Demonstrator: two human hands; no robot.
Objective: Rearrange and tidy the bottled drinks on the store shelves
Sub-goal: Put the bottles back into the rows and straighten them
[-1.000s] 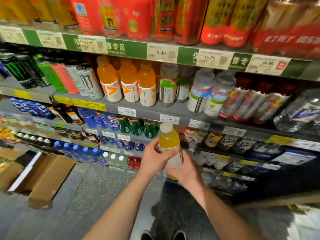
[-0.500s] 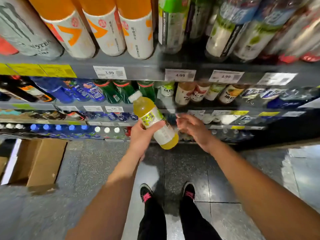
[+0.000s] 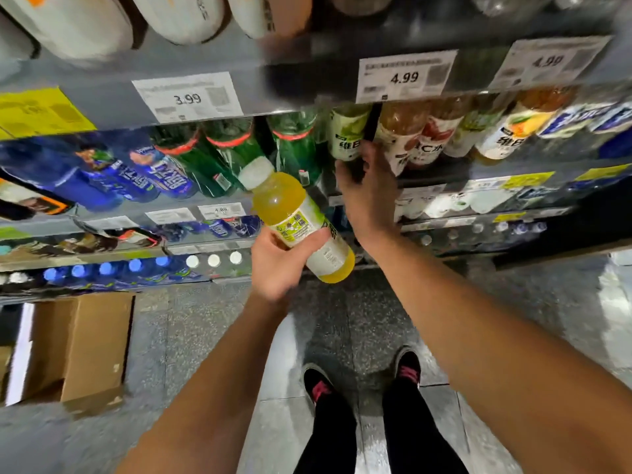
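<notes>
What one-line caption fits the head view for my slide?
Left hand holds a tilted yellow drink bottle while the right hand reaches among the shelf's bottles.

The right hand (image 3: 367,196) has reached up to the shelved green-label bottle (image 3: 347,135).

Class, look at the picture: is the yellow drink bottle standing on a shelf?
No: the yellow drink bottle is tilted in the air, gripped by the left hand in front of the shelves.

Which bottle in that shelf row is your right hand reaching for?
The right hand reaches to the green-labelled bottle, leftmost of the white-labelled row, beside the green bottles; whether it grips is unclear.
</notes>
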